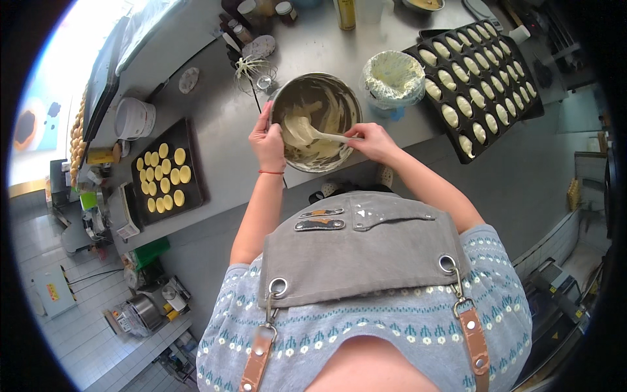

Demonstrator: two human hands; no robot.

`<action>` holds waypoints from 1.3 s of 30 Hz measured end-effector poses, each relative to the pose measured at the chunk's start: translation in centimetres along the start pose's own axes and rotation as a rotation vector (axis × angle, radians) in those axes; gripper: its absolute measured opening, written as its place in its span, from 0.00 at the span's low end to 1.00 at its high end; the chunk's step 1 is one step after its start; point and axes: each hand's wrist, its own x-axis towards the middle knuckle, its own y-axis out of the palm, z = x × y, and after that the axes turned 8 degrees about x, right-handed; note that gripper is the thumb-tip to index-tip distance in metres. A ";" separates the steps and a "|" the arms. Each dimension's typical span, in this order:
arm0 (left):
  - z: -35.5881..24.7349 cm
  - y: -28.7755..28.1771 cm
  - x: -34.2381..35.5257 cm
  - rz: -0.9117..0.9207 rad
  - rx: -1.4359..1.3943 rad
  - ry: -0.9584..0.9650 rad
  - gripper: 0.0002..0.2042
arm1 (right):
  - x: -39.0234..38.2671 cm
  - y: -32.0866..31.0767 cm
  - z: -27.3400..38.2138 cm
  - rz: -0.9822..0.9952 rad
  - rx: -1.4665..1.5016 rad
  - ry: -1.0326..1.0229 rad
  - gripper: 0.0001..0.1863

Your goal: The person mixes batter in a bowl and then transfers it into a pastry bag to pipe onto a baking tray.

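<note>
A round metal mixing bowl (355, 108) is tilted toward me at the near side of the steel table, its inner wall smeared with pale batter (307, 157). My left hand (268, 138) grips the bowl's left rim. In my right hand (374, 142) is the handle of a pale spatula (332, 137), its head inside the bowl under a thick lump of batter. Just right of the bowl stands a tub (394, 80) lined with a plastic bag and coated with cream-coloured batter. Behind the bowl's left side lies a wire whisk (253, 68) with batter on it.
At right, a dark moulded baking pan (471, 98) holds rows of piped batter. A dark tray (191, 150) with several flat yellow rounds lies at left, near a white bucket (135, 118). Jars (285, 11) and an oil bottle (345, 14) stand at the back. The steel table's (222, 171) front edge runs before me.
</note>
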 end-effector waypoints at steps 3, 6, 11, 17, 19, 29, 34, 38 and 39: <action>-0.6 -0.1 1.2 -0.116 -0.183 -0.163 0.28 | -2.3 -2.5 1.5 -0.109 -0.025 -0.066 0.16; 0.1 0.4 2.1 -0.190 -0.330 -0.235 0.31 | -4.1 -4.7 3.9 -0.180 -0.004 -0.135 0.14; 0.6 2.5 2.9 -0.227 -0.420 -0.297 0.36 | -5.8 -9.1 7.6 -0.222 0.135 -0.270 0.13; 2.8 4.3 3.3 -0.282 -0.471 -0.322 0.37 | -9.8 -14.4 13.8 -0.309 0.243 -0.261 0.11; 3.1 4.9 3.4 -0.322 -0.489 -0.360 0.37 | -11.2 -16.1 15.1 -0.356 0.246 -0.311 0.11; 3.0 3.7 3.0 -0.365 -0.532 -0.413 0.38 | -12.8 -21.6 12.1 -0.520 0.250 -0.277 0.11; 2.2 3.5 2.8 -0.315 -0.507 -0.411 0.35 | -9.9 -20.1 4.1 -0.704 -0.207 -0.183 0.12; 0.5 3.6 -0.8 -0.360 -0.480 -0.490 0.23 | -9.7 -18.8 2.0 -0.769 -0.512 -0.228 0.09; 1.2 3.1 -2.3 -0.392 -0.474 -0.512 0.19 | -9.8 -18.9 1.8 -0.773 -0.564 -0.266 0.08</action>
